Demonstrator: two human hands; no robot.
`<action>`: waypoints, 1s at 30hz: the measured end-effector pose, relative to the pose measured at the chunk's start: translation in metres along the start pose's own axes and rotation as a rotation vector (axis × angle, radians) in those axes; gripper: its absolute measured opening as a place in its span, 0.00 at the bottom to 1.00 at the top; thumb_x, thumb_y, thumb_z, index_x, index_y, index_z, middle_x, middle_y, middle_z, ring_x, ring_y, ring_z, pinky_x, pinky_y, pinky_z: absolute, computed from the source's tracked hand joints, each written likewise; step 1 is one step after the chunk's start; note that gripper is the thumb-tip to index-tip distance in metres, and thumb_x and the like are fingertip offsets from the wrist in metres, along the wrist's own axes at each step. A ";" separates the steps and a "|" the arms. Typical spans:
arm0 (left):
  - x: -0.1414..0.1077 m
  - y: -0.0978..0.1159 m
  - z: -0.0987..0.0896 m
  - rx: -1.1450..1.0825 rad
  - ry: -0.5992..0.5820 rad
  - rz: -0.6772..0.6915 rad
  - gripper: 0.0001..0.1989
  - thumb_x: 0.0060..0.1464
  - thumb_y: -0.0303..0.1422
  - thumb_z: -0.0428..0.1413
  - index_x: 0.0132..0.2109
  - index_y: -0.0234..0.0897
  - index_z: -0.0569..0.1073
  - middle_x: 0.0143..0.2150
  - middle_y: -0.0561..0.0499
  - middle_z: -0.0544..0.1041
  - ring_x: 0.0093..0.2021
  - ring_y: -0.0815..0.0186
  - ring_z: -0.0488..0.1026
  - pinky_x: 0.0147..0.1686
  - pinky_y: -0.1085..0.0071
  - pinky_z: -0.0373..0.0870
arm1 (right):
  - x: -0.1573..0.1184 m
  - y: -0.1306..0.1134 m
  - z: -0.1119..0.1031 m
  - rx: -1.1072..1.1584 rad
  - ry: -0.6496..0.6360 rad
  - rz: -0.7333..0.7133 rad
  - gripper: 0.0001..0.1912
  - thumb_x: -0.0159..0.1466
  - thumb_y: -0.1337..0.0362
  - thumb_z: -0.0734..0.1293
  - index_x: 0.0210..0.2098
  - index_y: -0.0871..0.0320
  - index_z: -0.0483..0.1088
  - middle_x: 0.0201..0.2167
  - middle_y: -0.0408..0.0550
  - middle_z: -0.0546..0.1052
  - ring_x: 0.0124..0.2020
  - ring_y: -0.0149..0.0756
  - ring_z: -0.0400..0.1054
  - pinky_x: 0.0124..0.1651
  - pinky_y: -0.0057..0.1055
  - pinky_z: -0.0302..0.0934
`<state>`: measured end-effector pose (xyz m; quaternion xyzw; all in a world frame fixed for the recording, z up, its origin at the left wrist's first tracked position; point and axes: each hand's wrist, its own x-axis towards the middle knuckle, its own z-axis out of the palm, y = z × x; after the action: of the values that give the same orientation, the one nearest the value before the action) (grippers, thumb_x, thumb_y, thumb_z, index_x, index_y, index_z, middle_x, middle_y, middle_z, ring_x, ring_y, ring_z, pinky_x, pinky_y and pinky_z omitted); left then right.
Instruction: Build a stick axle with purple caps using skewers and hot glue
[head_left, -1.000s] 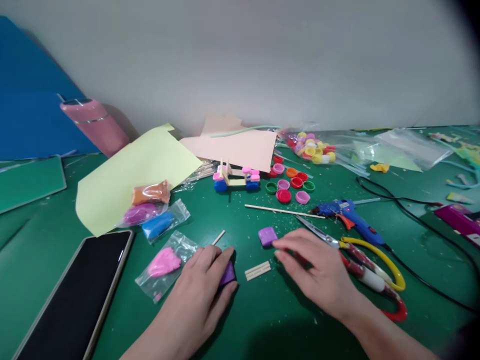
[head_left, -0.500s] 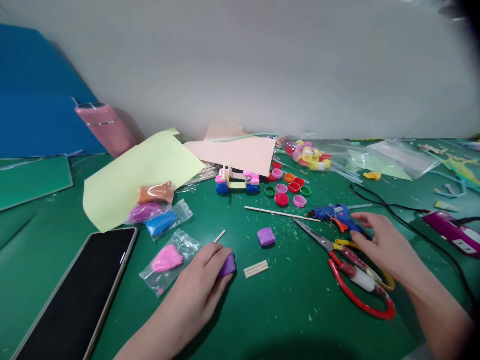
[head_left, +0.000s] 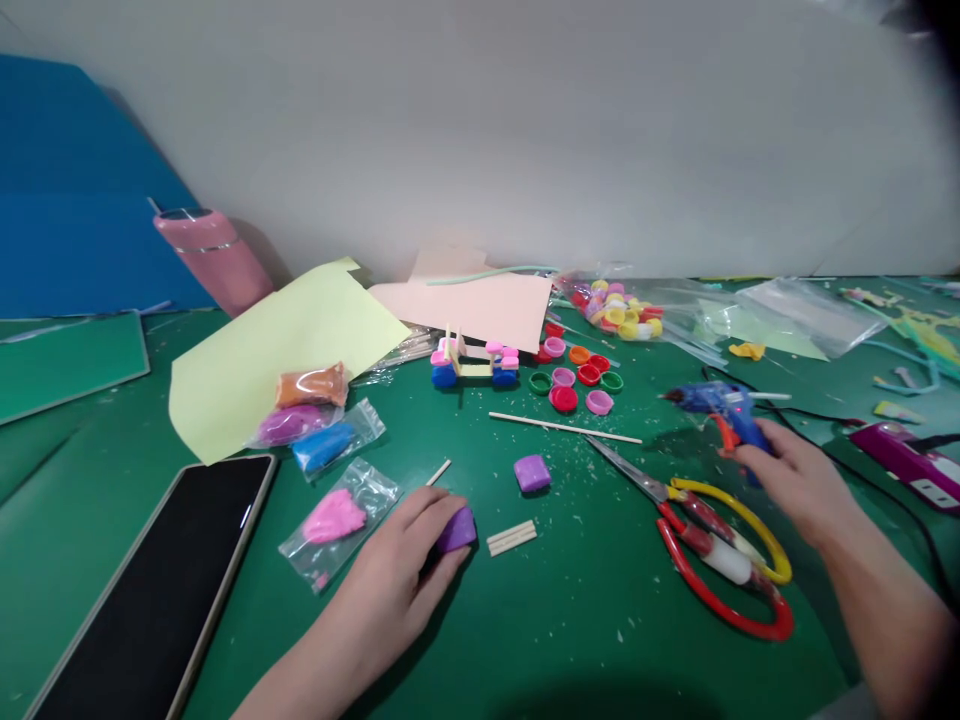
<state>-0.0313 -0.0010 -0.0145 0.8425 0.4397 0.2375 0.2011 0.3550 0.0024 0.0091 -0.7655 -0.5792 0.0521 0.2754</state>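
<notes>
My left hand (head_left: 409, 560) rests on the table with its fingers closed around a purple clay block (head_left: 457, 530). A second purple clay block (head_left: 532, 473) lies to its right, with a few short wooden sticks (head_left: 511, 538) placed side by side below it. Held by its handle, a blue glue gun (head_left: 712, 400) with an orange trigger is in my right hand (head_left: 795, 470), raised off the table with its nozzle facing left. Scissors (head_left: 712, 540) with red and yellow handles lie beneath. A long thin stick (head_left: 564, 428) lies left of the nozzle.
A small stick-and-clay model (head_left: 474, 366) with blue wheels stands mid-table, beside colored bottle caps (head_left: 589, 374). Bagged clay (head_left: 322, 445) and a phone (head_left: 157, 590) lie left. A pink tumbler (head_left: 214, 260) leans at the back. A purple power strip (head_left: 911, 465) and black cord lie right.
My right hand has closed on the glue gun and lifted it off the table, up and to the right. My left hand has stayed with the purple clay block.
</notes>
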 end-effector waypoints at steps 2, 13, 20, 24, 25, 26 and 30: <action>0.001 0.001 -0.001 -0.001 -0.013 -0.005 0.12 0.55 0.29 0.49 0.48 0.37 0.66 0.44 0.44 0.71 0.43 0.62 0.71 0.41 0.69 0.70 | 0.001 -0.007 -0.007 0.193 -0.128 0.050 0.07 0.60 0.62 0.59 0.32 0.56 0.67 0.22 0.47 0.75 0.25 0.36 0.71 0.28 0.29 0.64; 0.003 0.006 -0.008 -0.056 -0.086 -0.078 0.13 0.56 0.28 0.47 0.48 0.37 0.65 0.44 0.44 0.68 0.42 0.62 0.69 0.40 0.68 0.69 | -0.036 -0.096 0.023 0.595 -0.561 -0.217 0.08 0.61 0.57 0.62 0.33 0.55 0.63 0.19 0.40 0.67 0.19 0.31 0.64 0.21 0.26 0.60; -0.002 0.001 -0.006 -0.042 -0.095 -0.071 0.14 0.56 0.28 0.48 0.50 0.38 0.63 0.44 0.47 0.68 0.43 0.64 0.69 0.42 0.71 0.68 | -0.048 -0.085 0.029 0.309 -0.668 -0.383 0.05 0.60 0.59 0.62 0.33 0.53 0.66 0.19 0.41 0.71 0.18 0.32 0.65 0.19 0.24 0.60; -0.002 0.001 -0.005 -0.029 -0.073 -0.091 0.15 0.56 0.28 0.50 0.50 0.41 0.62 0.44 0.49 0.69 0.43 0.65 0.69 0.43 0.71 0.67 | -0.051 -0.072 0.033 0.216 -0.634 -0.436 0.09 0.59 0.59 0.63 0.39 0.52 0.68 0.27 0.45 0.75 0.24 0.37 0.69 0.22 0.28 0.64; -0.001 0.001 -0.005 -0.034 -0.069 -0.092 0.14 0.55 0.28 0.50 0.50 0.41 0.62 0.43 0.49 0.70 0.43 0.65 0.69 0.43 0.71 0.67 | -0.052 -0.072 0.034 0.189 -0.605 -0.465 0.10 0.58 0.59 0.64 0.40 0.51 0.68 0.28 0.46 0.75 0.25 0.39 0.70 0.23 0.28 0.64; -0.001 0.001 -0.005 -0.039 -0.065 -0.091 0.14 0.55 0.28 0.51 0.49 0.41 0.62 0.43 0.49 0.70 0.42 0.66 0.69 0.42 0.72 0.67 | -0.053 -0.073 0.034 0.164 -0.572 -0.486 0.10 0.58 0.59 0.64 0.40 0.51 0.68 0.29 0.46 0.75 0.26 0.40 0.70 0.23 0.29 0.64; -0.003 0.001 -0.006 -0.047 -0.042 -0.088 0.14 0.54 0.29 0.52 0.48 0.41 0.63 0.43 0.49 0.70 0.43 0.65 0.70 0.43 0.72 0.67 | -0.057 -0.088 0.034 0.143 -0.499 -0.551 0.10 0.59 0.60 0.63 0.41 0.48 0.66 0.25 0.42 0.74 0.22 0.35 0.68 0.24 0.27 0.63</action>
<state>-0.0353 -0.0031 -0.0093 0.8222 0.4664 0.2208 0.2401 0.2476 -0.0224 0.0091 -0.5234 -0.8076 0.2013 0.1823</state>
